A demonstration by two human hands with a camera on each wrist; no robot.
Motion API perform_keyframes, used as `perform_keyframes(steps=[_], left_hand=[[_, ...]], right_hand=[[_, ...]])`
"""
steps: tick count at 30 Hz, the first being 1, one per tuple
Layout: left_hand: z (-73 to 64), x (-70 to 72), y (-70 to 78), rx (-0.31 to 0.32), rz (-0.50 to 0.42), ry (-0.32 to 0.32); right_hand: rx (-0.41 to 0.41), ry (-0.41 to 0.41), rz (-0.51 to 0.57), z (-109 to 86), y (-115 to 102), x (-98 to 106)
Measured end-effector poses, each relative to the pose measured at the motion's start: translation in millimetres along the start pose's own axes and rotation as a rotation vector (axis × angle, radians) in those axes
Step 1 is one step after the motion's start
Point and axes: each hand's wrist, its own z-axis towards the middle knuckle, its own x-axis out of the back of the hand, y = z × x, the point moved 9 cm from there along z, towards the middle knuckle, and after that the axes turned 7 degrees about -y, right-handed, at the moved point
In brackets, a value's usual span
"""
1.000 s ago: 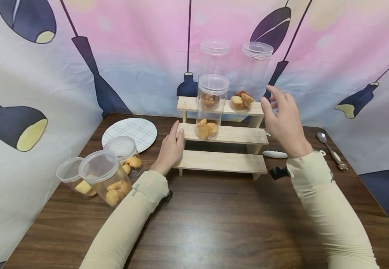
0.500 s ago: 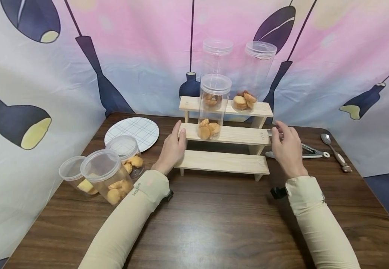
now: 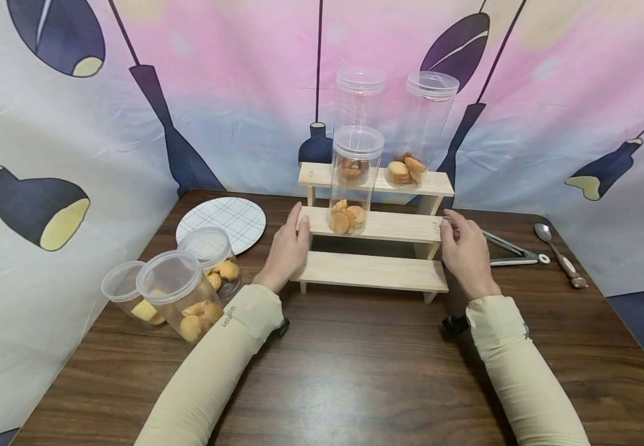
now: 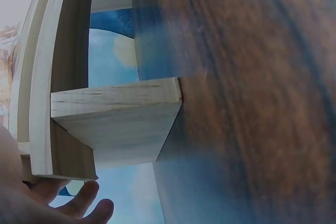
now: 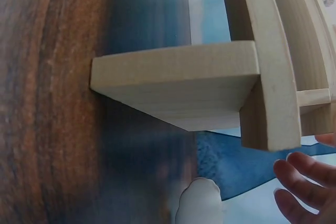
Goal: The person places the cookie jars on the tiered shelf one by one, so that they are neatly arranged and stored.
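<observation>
A three-tier wooden display stand [image 3: 374, 271] stands on the table between my hands. My left hand [image 3: 285, 251] rests against its left end; in the left wrist view the fingers [image 4: 81, 200] touch the end of a board. At the right end is my right hand [image 3: 467, 257], its fingers [image 5: 307, 174] loosely bent beside the boards; contact at the middle tier is unclear. One clear lidded jar [image 3: 358, 158] with cookies stands on the middle tier. Two more, a left jar [image 3: 360, 99] and a right jar [image 3: 430, 111], stand on the top tier.
Three shorter cookie jars [image 3: 174, 285] cluster left of my left forearm. Behind them lies a white checked plate [image 3: 227, 217]. Tongs [image 3: 514, 257], partly covered by my right hand, and a spoon [image 3: 561, 257] lie on the right of the table [image 3: 355, 371].
My right hand has come down from beside the right top-tier jar to the stand's right end, and in toward it. The left hand has stayed at the left end.
</observation>
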Motion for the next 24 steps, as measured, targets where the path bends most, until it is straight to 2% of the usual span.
perform_keyframes(steps=[8,18,24], left_hand=[[0.1,0.4,1.9,0.003,0.006,-0.007],[-0.9,4.3,-3.2,0.08,0.003,-0.014],[-0.7,7.9,3.9,0.079,-0.004,-0.013]], right_hand=[[0.021,-0.015,0.014,0.5,0.3,-2.9],[0.02,-0.043,0.053,2.1,2.8,-6.5],[0.015,-0.036,0.074,1.1,5.0,-5.5]])
